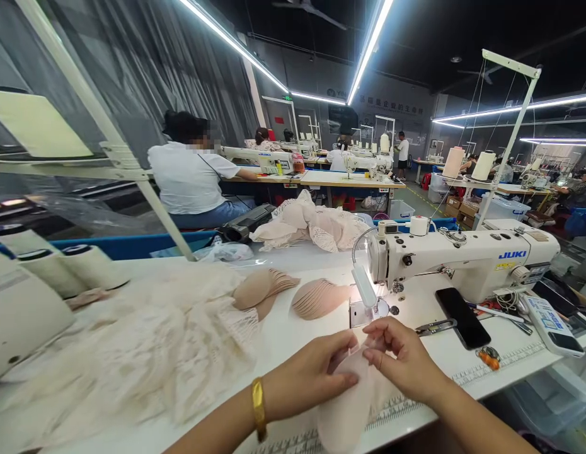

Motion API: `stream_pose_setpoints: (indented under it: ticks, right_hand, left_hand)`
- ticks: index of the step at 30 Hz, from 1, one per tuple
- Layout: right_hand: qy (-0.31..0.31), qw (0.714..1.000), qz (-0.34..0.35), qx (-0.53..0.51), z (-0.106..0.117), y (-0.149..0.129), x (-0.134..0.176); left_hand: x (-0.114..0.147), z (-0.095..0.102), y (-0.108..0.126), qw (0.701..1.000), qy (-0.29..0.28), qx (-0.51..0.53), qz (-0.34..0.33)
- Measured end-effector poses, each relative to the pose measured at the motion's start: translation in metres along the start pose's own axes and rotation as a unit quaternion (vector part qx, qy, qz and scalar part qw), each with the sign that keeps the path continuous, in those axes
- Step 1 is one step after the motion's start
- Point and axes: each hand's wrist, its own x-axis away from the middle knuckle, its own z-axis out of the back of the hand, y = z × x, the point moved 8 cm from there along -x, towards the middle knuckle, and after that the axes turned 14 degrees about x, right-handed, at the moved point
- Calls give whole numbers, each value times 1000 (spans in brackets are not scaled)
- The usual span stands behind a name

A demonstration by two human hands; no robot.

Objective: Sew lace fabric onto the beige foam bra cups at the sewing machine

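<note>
My left hand (316,372), with a gold bracelet at its wrist, is closed on a pale pink bra cup (343,419) just in front of the sewing machine (444,258). My right hand (401,359) pinches the upper edge of the same piece, thumb and fingers together. Thin light fabric hangs from the cup on its right side; its detail is hard to make out. Behind my hands is the needle area, partly covered by a small lit lamp (365,287). A fanned stack of beige bra cups (319,298) lies left of the needle, beside a second stack (259,289).
Cream lace fabric (170,340) covers the table's left side; more lace pieces (312,221) lie behind the cups. On the right are a black phone (463,318), thread snips (435,326) and an orange trinket (489,359). A person in white (191,180) sits ahead left.
</note>
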Motion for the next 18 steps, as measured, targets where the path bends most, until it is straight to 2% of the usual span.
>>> stream_pose_setpoints:
  ticks: [1,2,4,5,6,8,9,10,12,14,16,18]
  right_hand:
    - [20,999,23,34,4,-8,1]
    - [43,995,52,73,6,-17,2]
    - [93,976,125,151,8,-36,4]
    - [114,963,161,184,6,-44,4]
    - [133,947,196,216,4,-49,4]
    - [150,907,264,291,-3,-53,2]
    - [141,884,294,335,-7,-50,-1]
    - [117,860,317,383,-13,-43,-5]
    - [32,809,349,472,-23,-21,-14]
    - [-52,769,363,523,-27,4,-20]
    - [-95,750,373,538,-24,21,-23]
    - [-106,751,370,537,-18,30,-24]
  left_hand:
    - [2,3,-4,1000,-4,-4,16]
    - [4,10,-5,1000,17,-20,15]
    - [11,31,5,988,105,-97,-55]
    - [19,40,17,967,157,-161,-120]
    - [28,44,30,931,201,-232,-196]
    - [44,39,48,852,232,-349,-313]
    - [46,33,49,835,217,-380,-333]
    - [43,27,45,839,184,-393,-329]
    - [31,16,32,871,113,-380,-290]
    - [17,4,20,889,65,-358,-277]
    - [1,-5,11,891,47,-348,-287]
    - [-16,-10,3,893,42,-340,-291]
